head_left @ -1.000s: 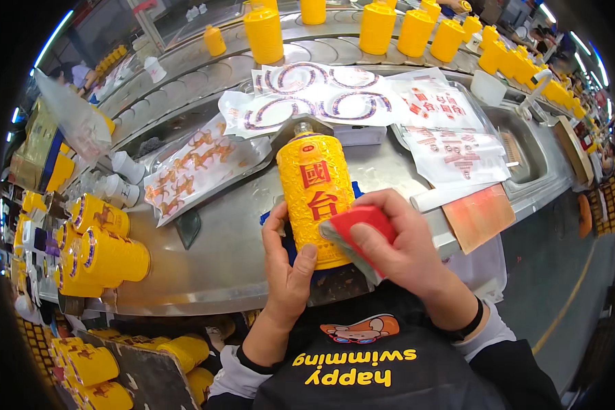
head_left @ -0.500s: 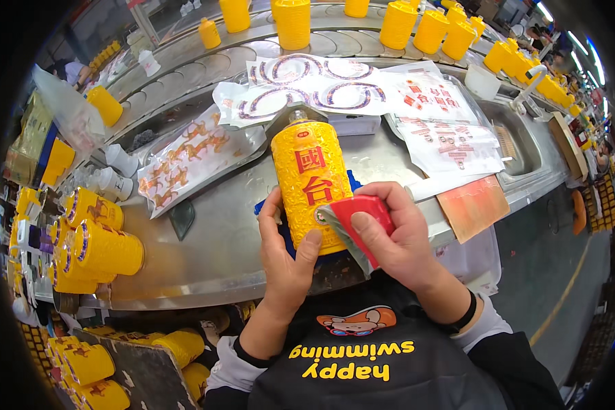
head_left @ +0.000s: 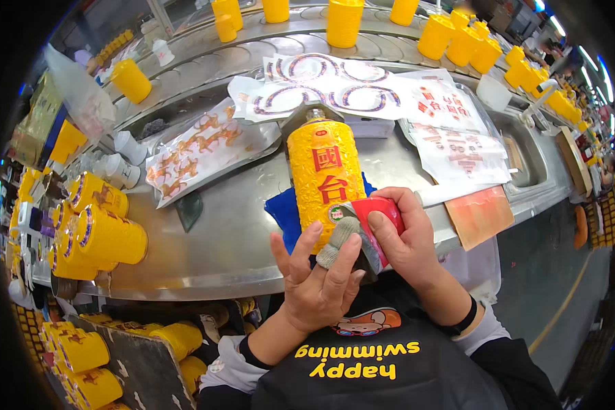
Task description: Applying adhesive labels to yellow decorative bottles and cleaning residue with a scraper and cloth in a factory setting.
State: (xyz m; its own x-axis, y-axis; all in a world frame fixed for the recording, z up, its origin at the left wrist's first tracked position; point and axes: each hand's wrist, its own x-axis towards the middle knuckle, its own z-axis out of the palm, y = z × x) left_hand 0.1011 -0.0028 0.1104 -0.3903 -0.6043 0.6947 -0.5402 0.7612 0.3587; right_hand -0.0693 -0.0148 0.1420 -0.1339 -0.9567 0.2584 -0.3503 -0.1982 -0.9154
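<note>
A yellow, embossed bottle [head_left: 319, 183] with red lettering and a clear neck lies in front of me at the counter's edge, partly on a blue cloth [head_left: 281, 210]. Close to its lower end, my right hand [head_left: 404, 236] grips a flat red scraper [head_left: 383, 210] with a grey edge. A small round emblem [head_left: 336, 213] shows on the bottle beside the scraper. My left hand [head_left: 316, 283] is over the bottle's base with some fingers spread. A bunched grey cloth [head_left: 339, 240] sits between its fingers, against the scraper; how firmly it is held is partly hidden.
Printed decal sheets lie beyond the bottle: ring patterns [head_left: 328, 92], orange figures [head_left: 201, 150] and red prints [head_left: 451, 130]. Finished yellow bottles [head_left: 109, 236] cluster at left. More yellow bottles [head_left: 345, 24] stand along the conveyor [head_left: 253, 51]. A sink [head_left: 526, 160] is at right.
My left hand has let go of the bottle's side and come across to the grey cloth at the scraper, fingers apart. The view has shifted slightly; my right hand still grips the scraper.
</note>
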